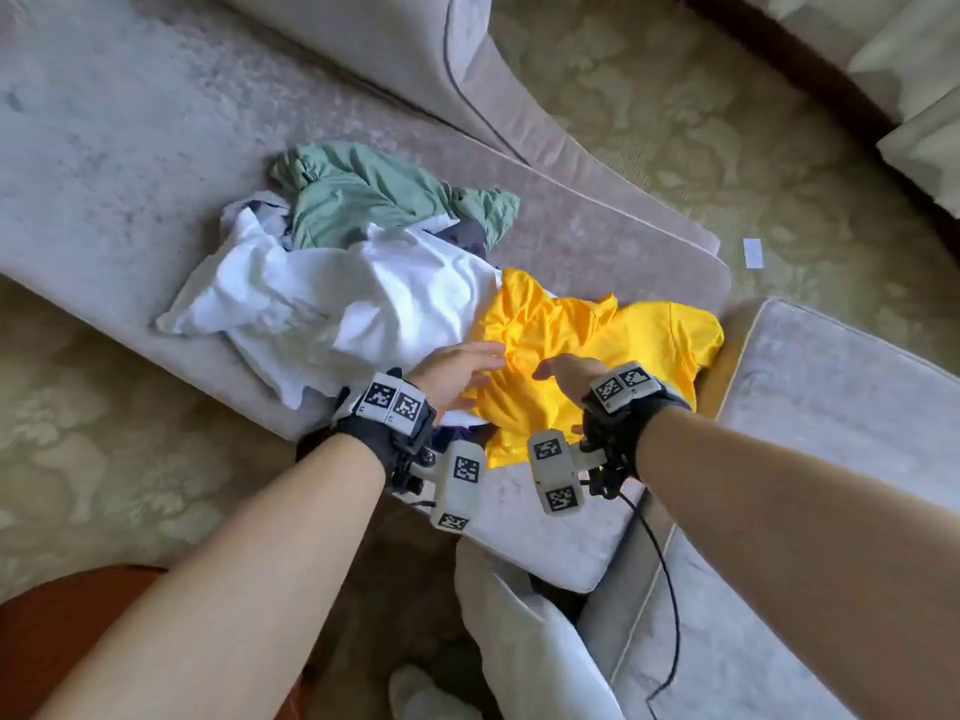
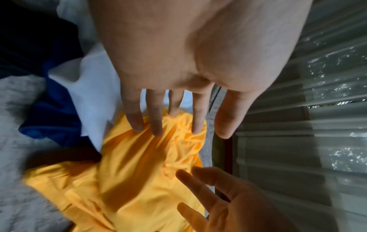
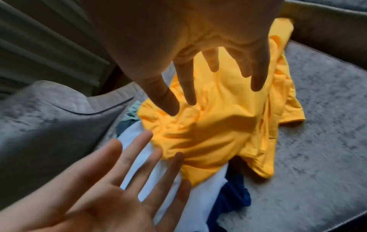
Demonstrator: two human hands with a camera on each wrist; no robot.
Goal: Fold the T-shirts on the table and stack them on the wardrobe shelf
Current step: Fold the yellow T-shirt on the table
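Note:
A crumpled yellow T-shirt (image 1: 597, 345) lies at the right of a pile on a grey upholstered bench (image 1: 545, 527). A white T-shirt (image 1: 322, 298) lies to its left and a green T-shirt (image 1: 363, 194) behind. A dark blue T-shirt (image 3: 234, 194) peeks out beneath them. My left hand (image 1: 467, 374) is open with straight, spread fingers (image 2: 157, 125) whose tips reach the yellow shirt's near left edge. My right hand (image 1: 563, 374) is open too, its spread fingers (image 3: 190, 94) hovering over the yellow shirt (image 3: 218, 133). Neither hand holds anything.
Grey sofa cushions (image 1: 831, 407) flank the bench on the right and behind (image 1: 467, 70). Patterned carpet (image 1: 675, 122) surrounds it, with a white slip of paper (image 1: 753, 253) on it. A black cable (image 1: 670, 589) hangs from my right wrist. A reddish-brown round surface (image 1: 67, 641) sits at lower left.

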